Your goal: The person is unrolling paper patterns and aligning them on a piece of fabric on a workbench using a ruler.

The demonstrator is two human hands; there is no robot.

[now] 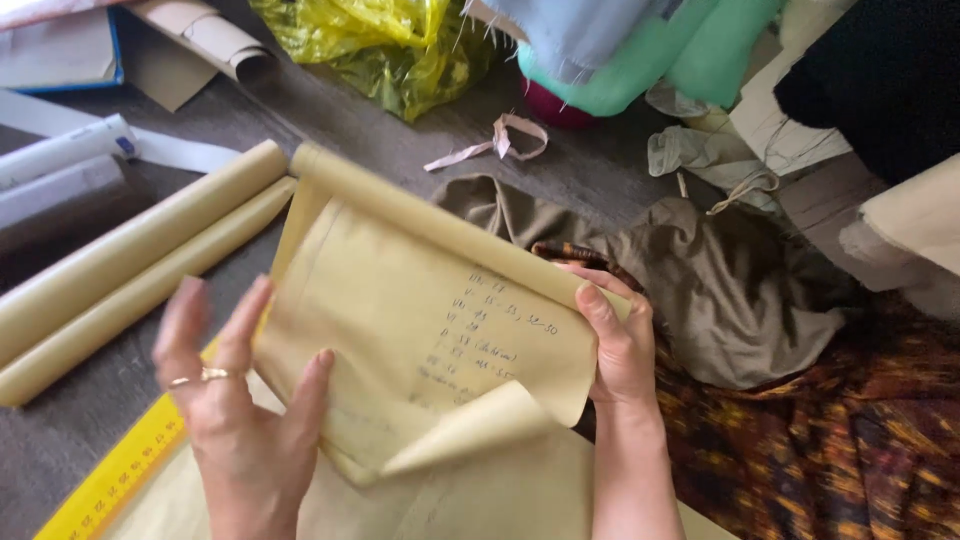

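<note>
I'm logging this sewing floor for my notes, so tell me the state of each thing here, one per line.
Yellowish paper sheet: partly unrolled, bottom corner curled up, handwriting showing.
Left hand: open, fingers spread against the sheet's left edge.
Right hand: gripping the sheet's right edge.
Two paper rolls: rolled up, lying side by side.
Olive cloth: crumpled.
Yellow plastic bag: crumpled.
Yellow ruler: lying flat, partly covered.

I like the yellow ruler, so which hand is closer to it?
Left. The left hand is right beside the yellow ruler, just above its upper end. The right hand holds the paper sheet's far edge, well away.
</note>
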